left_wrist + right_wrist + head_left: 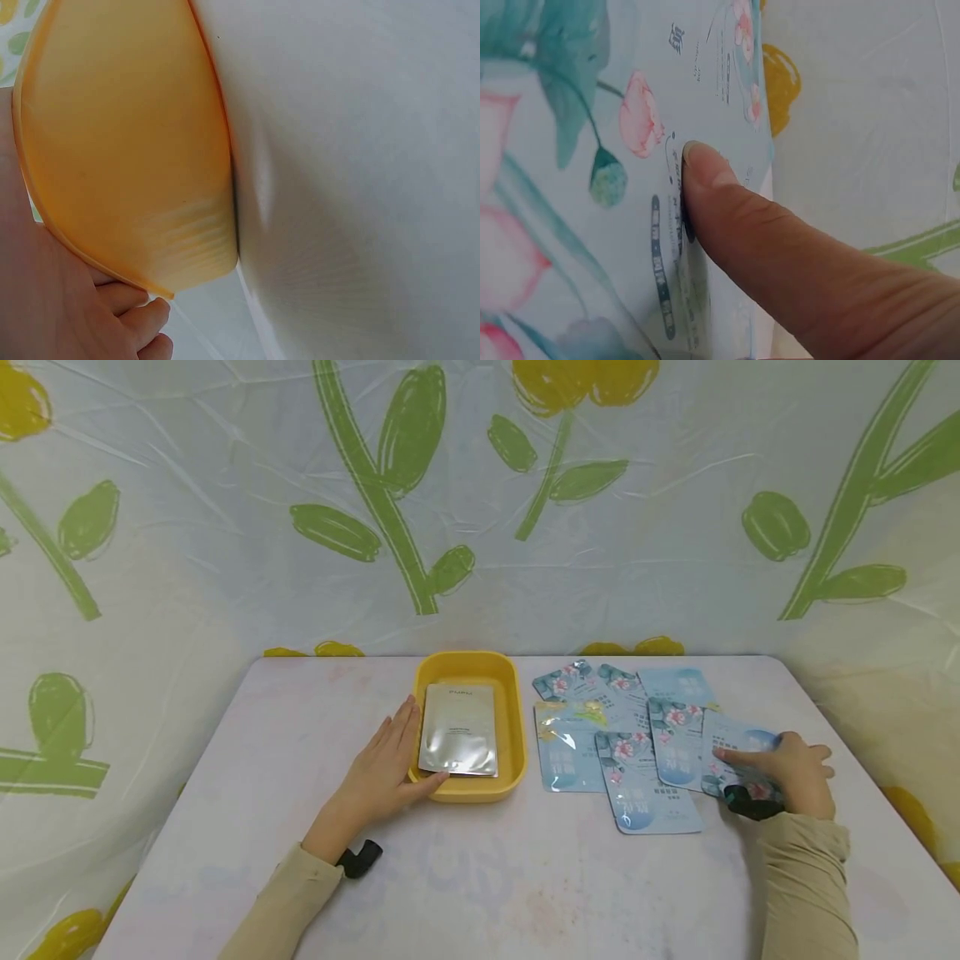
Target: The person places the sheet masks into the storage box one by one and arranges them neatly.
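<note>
A silver sheet mask packet (459,731) lies in a yellow tray (512,727). My left hand (378,777) rests along the tray's left rim with its fingers extended and its thumb at the near edge. The left wrist view shows the tray's outer side (135,150) close up beside the hand. On the right, my right hand (795,772) holds the rightmost blue floral mask packet (738,735). Its thumb (727,195) presses on the printed face. The other fingers look bent at the packet's right side, with their tips hidden.
Several more blue packets overlap left of the right hand, among them a flowered one (648,793) in front and a gold-topped one (566,760). A white table (480,893) carries everything. A flower-printed sheet (675,527) hangs behind the table.
</note>
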{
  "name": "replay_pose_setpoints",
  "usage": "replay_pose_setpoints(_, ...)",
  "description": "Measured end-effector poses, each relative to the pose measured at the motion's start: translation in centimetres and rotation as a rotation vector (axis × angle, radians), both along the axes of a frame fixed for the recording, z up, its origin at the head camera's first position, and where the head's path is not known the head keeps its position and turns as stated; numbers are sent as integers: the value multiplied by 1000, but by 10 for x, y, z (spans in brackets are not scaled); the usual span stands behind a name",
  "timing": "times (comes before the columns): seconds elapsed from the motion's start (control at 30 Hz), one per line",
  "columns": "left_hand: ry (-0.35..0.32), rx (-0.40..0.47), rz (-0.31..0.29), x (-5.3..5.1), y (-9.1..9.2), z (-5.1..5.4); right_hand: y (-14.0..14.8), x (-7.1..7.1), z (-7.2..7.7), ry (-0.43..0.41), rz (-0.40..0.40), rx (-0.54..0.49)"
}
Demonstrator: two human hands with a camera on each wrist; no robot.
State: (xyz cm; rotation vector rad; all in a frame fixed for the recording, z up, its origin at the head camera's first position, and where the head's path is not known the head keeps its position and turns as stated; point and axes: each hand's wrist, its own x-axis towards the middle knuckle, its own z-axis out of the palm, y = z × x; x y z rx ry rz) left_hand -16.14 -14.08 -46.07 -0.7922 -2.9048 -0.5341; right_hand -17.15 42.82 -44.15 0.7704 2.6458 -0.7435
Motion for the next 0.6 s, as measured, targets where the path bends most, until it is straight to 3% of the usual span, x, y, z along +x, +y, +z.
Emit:
replay_pose_setpoints(0.43, -21, -9, 12, -1, 0, -2, 7, 5, -4, 69, 12, -6)
replay_pose_setpoints(0.6, -22, -13, 10, -1, 0, -1, 16, 14, -1, 133, -27, -120)
